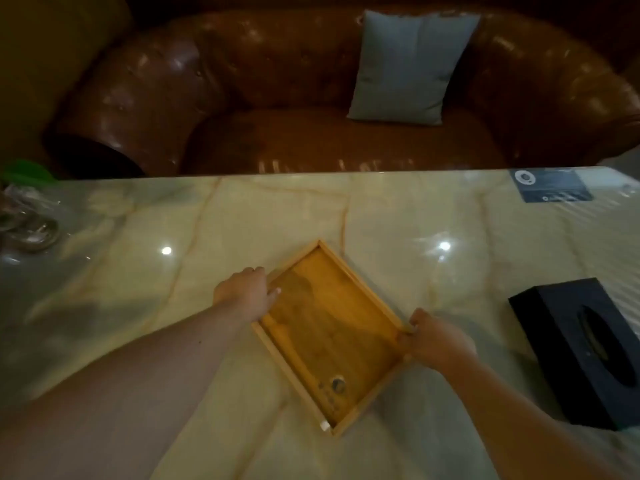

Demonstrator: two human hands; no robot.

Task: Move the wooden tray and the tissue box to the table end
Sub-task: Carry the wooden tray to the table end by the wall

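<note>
A shallow wooden tray [332, 334] lies at an angle in the middle of the marble table [398, 216]. It holds nothing loose; a small round mark shows near its front corner. My left hand [247, 292] grips the tray's left rim, thumb inside the tray. My right hand [436, 339] grips the tray's right corner. A black tissue box [585, 358] with an oval slot on top stands at the right, apart from both hands.
A brown leather sofa [277, 98] with a grey cushion [408, 67] sits behind the table's far edge. Clear glassware [27, 223] and a green leaf [27, 171] are at the far left. A dark card [550, 185] lies at the far right corner.
</note>
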